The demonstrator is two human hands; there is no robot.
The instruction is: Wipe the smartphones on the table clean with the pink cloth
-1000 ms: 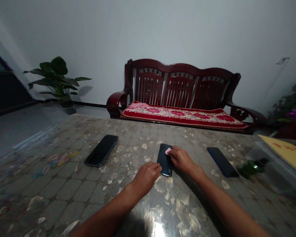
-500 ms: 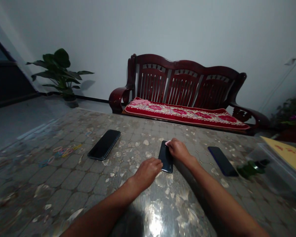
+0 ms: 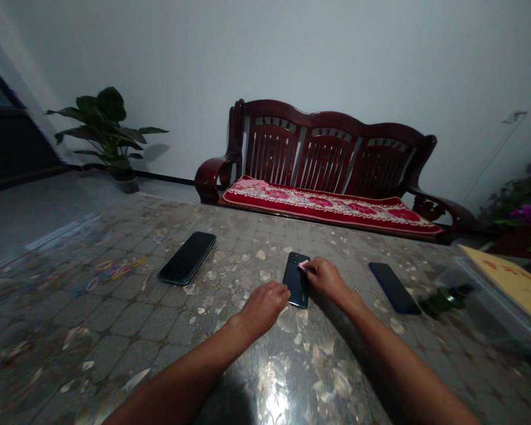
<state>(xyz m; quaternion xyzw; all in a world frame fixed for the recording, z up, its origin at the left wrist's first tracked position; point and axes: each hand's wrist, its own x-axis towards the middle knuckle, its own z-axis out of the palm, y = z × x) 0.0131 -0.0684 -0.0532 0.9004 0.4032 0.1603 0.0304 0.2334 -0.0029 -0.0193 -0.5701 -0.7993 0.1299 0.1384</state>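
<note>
A dark smartphone [image 3: 297, 290] lies back up on the patterned table, its camera lenses at the far end. My left hand [image 3: 268, 302] is closed at the phone's left edge, with its fingertips holding that side. Between the pinched fingers of my right hand [image 3: 324, 275] is a small pink piece of cloth or paper [image 3: 303, 265], which touches the upper right of the phone's back. To the left a second black smartphone [image 3: 188, 258] lies screen up. On the right rests a third smartphone [image 3: 393, 287] with a blue edge.
Several coloured rubber bands [image 3: 117, 268] lie at the table's left. A green bottle [image 3: 445, 300] lies by a clear plastic box [image 3: 482, 295] with a yellow sheet [image 3: 507, 277] on top. Behind the table [image 3: 177, 330] stands a wooden bench [image 3: 323, 156]; a potted plant [image 3: 108, 130] is at the left.
My right hand has slid the pink piece slightly toward me and right on the phone's back, uncovering the camera lenses. My left hand stays at the edge. The view shifted a little.
</note>
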